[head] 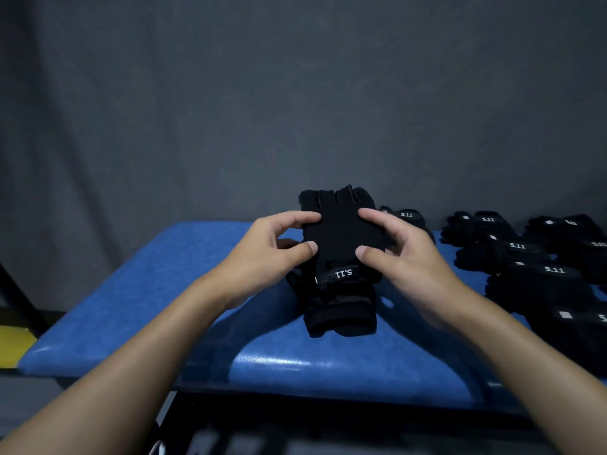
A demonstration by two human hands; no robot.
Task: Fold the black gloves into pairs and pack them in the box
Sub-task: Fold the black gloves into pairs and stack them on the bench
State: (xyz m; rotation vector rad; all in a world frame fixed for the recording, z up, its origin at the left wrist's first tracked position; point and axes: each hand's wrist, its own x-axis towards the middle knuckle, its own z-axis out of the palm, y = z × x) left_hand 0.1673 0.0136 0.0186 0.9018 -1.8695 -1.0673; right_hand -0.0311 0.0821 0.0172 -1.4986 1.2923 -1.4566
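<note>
My left hand (279, 244) and my right hand (404, 254) each pinch one side of the black gloves (341, 231), with thumb and forefinger pressed on the face turned to me. The bundle stands nearly upright over the middle of the blue padded top (131, 307), toward its far edge. Its lower end touches the padding or hangs very close to it. It looks like two gloves laid together, but black on black I cannot say for sure.

The main risk, I think, is that the two layers slide apart. I hold only the side edges, so if one pinch loosens, the back glove can slip down and the pair will no longer match. The wrist strap (341, 274) with the white "5.11" print is probably a hook-and-loop closure. It could catch the knit and pull the fold crooked. The pile of gloves (538, 257) lies along the right edge, just beside my right forearm, and a wide elbow move could push some off. I see no box, so I judge that I would have to search for it with my hands full.

The gloves are fingerless, with short open finger stubs at the top. The fabric is soft and matt, thicker at the cuff. The padded top is smooth vinyl, shiny at its rounded near edge. Behind hangs a grey cloth (230, 93) in slack folds.
</note>
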